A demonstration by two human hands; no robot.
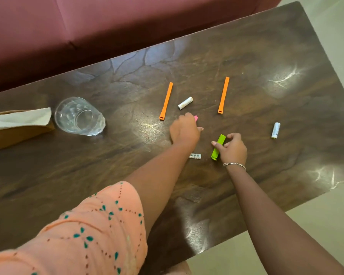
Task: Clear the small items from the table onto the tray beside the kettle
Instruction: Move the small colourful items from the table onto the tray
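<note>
While both arms reach over the dark brown wooden table (266, 56), the left hand (184, 130) is clenched, its fingers curled down on a small pink item (196, 118) of which only a corner shows past the knuckles (its shape cannot be told). The right hand (233, 148), with a thin silver bracelet (234, 164) at the wrist, pinches a bright green plastic bar (218, 146) between thumb and fingers. The bar's near end is down at the table surface. The remaining small items lie loose on the table. A flat orange plastic strip (166, 101) lies just beyond the left hand, and a second orange strip (223, 95) lies beyond the gap between the hands. A white cylindrical battery (185, 103) lies between the two strips, near the left hand's knuckles. A second white battery (275, 130) lies apart, on the far side of the right hand. A third white battery (195, 156) lies between the forearms, one end hidden by the left forearm. Near the table's left edge, a clear drinking glass (78, 116) stands just beside a brown tissue holder (18, 135) with a white napkin (18, 120) in it. A maroon sofa (48, 26) runs along the table's far side. A peach sleeve with teal motifs (87, 231) covers the left upper arm.
</note>
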